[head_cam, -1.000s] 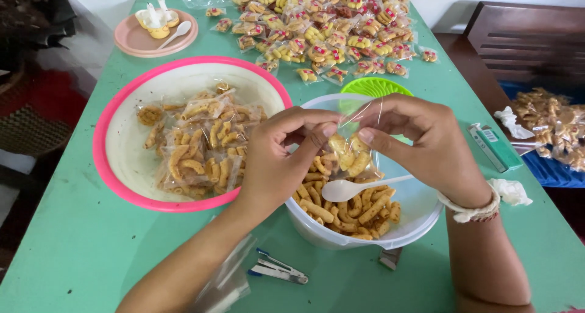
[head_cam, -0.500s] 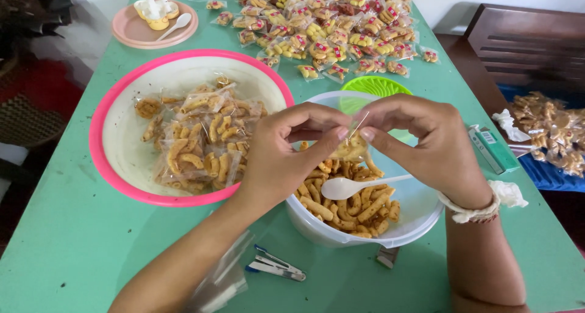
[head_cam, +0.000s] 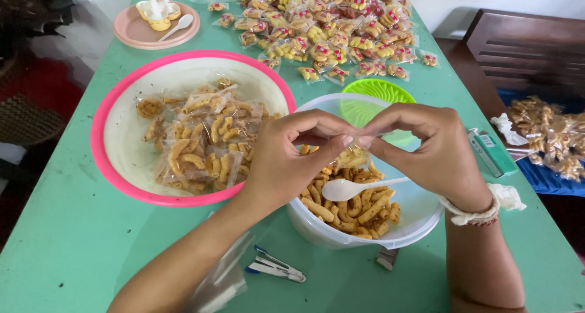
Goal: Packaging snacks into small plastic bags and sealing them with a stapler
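Though pinched together, two hands (head_cam: 359, 151), one packet (head_cam: 353, 156).

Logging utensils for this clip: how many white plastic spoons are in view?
2. One white spoon lies in the clear bowl of loose snacks, below both hands. The other spoon rests on the pink plate at the table's far left. More could be hidden under the snacks.

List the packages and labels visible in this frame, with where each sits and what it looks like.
Small clear bag: pinched between left hand and right hand above the white bowl, holding orange snacks.
Filled clear bags: piled in the pink-rimmed basin, unlabelled.
Labelled packets: heap at the table's far end, yellow snacks with small red-and-white labels.
Green carton: flat on the table beside the right hand, narrow, green and white.
Empty clear bags: near edge.
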